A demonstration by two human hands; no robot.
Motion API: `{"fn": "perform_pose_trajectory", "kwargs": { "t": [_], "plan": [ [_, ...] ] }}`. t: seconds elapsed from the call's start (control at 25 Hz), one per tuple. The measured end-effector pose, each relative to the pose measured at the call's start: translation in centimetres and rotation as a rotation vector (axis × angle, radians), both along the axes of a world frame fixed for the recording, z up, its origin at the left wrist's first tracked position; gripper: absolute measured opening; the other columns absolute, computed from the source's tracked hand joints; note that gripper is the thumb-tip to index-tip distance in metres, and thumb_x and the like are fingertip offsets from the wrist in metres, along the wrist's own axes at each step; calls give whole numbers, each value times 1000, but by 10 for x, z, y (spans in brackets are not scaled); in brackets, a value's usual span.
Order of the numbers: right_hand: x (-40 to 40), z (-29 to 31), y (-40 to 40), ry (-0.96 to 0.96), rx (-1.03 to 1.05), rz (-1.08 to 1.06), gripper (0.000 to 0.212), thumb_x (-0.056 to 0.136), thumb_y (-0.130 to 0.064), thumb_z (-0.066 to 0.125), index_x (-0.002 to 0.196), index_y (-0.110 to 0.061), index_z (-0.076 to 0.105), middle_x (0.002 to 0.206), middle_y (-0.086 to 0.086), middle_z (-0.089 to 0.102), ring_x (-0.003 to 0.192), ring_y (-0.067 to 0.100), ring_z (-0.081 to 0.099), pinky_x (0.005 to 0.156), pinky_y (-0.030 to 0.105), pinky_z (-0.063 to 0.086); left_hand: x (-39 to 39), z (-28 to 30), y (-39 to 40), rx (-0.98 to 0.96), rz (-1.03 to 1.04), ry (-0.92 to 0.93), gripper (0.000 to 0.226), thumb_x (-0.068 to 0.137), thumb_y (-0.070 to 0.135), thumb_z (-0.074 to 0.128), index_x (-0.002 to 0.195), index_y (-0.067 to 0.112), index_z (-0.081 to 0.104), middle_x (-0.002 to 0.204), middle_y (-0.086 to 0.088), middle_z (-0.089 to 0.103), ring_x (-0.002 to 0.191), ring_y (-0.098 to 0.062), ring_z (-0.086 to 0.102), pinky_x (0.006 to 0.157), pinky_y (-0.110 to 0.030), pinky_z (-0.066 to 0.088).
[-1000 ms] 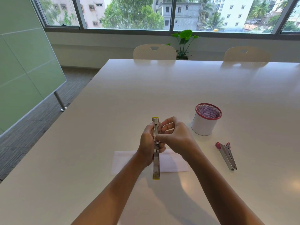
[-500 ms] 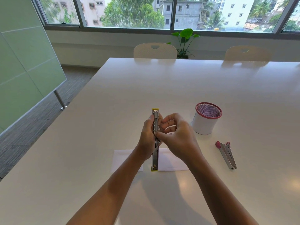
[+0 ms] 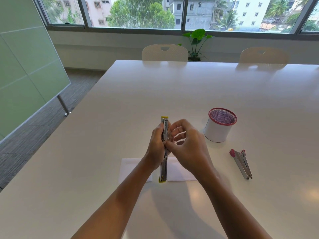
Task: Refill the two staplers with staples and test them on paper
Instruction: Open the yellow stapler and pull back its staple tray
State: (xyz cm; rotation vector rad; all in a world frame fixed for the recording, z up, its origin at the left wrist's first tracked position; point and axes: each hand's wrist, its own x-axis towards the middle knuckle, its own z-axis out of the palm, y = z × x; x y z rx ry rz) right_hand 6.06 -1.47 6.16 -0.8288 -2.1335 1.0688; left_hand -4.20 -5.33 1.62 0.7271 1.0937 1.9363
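Left hand (image 3: 156,149) grips the yellow stapler (image 3: 164,149) around its middle, fingers curled round the far side, holding it above the table. The stapler is swung fully open into 1 long line, 1 yellow tip pointing away from the person and 1 toward them. Right hand (image 3: 186,145) meets it from the other side: thumb and forefinger pinch at the metal channel near the hinge, remaining fingers loosely curled (whether a staple strip sits between the fingertips cannot be told).

Directly below the hands: 1 sheet of white paper (image 3: 131,168) flat on the white table (image 3: 120,109), partly hidden by both forearms.

Right of the hands: 1 white pen cup (image 3: 218,128) with a red mesh rim, upright. Nearer the person and further right: the pink stapler (image 3: 241,163), lying on the table, apart from cup and paper, arms slightly parted at the pink end.

Count: 2 staplers, 1 paper, 1 cup, 2 chairs (image 3: 164,52) at the far edge, 1 potted plant (image 3: 196,40) under the window.
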Motion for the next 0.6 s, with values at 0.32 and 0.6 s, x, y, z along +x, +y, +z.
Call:
{"fn": "perform_pose_trajectory", "kwargs": {
  "t": [0.32,0.6],
  "plan": [
    [1,3,-1,-156,229,-22,22,77,-18,75,95,-30,71,93,-7,58,74,9,61,65,22,48,4,3,0,-210,17,63,47,106,32,22,71,14,46,60,-6,34,51,-15,32,46,-26,27],
    [-1,7,5,-301,224,-66,14,80,-20,72,91,-25,78,98,-3,61,82,17,64,66,22,41,8,2,-1,-355,-78,78,48,105,30,19,64,16,39,42,7,33,35,-9,25,38,-21,17]
  ]
}}
